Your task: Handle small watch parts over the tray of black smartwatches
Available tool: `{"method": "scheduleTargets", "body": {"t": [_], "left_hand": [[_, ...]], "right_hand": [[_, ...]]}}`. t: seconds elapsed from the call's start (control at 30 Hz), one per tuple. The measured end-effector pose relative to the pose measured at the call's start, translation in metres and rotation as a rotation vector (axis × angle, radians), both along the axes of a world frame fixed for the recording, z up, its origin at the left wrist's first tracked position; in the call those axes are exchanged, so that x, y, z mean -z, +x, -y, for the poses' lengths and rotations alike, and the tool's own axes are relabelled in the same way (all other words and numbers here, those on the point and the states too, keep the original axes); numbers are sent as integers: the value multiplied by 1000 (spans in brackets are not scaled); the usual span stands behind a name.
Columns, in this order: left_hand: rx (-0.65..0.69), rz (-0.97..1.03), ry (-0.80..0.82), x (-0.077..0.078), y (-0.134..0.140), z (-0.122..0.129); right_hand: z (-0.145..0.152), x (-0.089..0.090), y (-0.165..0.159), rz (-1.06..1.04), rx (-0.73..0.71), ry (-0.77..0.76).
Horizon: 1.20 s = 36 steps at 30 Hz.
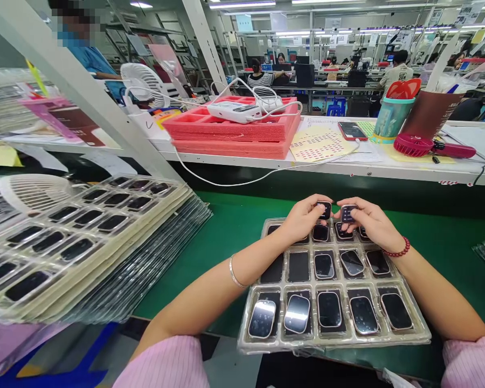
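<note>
**An electronics assembly floor**

This is a factory line. A green conveyor belt runs past a long white bench, and stacked blister trays of small dark-screened devices, probably smartwatch bodies, sit beside it. Behind, rows of workstations stand under strip lights, with seated workers at them.

The wrists hide the tray's far pockets; the stacked trays run off-frame left.
</note>
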State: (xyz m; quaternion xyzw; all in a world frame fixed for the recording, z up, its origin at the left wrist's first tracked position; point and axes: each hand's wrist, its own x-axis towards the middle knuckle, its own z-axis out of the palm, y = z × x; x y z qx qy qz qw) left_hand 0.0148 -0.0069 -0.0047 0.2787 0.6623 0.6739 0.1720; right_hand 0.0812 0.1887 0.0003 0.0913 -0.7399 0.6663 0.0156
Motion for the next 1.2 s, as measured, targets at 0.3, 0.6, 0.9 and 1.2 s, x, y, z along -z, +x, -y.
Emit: {"method": "scheduleTargets", "body": {"t": [0.3, 0.6, 0.9, 1.2], "left_hand": [[8, 12, 23, -1, 1, 1], [27, -49, 42, 5, -2, 1], [44, -41, 27, 0, 1, 2], [43, -16, 45, 3, 2, -1]], "right_hand": [[0, 1, -2, -25, -1, -10], [-2, 2, -1, -80, 20, -12], [1, -3, 2, -55, 16, 51], [-2, 1, 3, -13, 45, 71]]}}
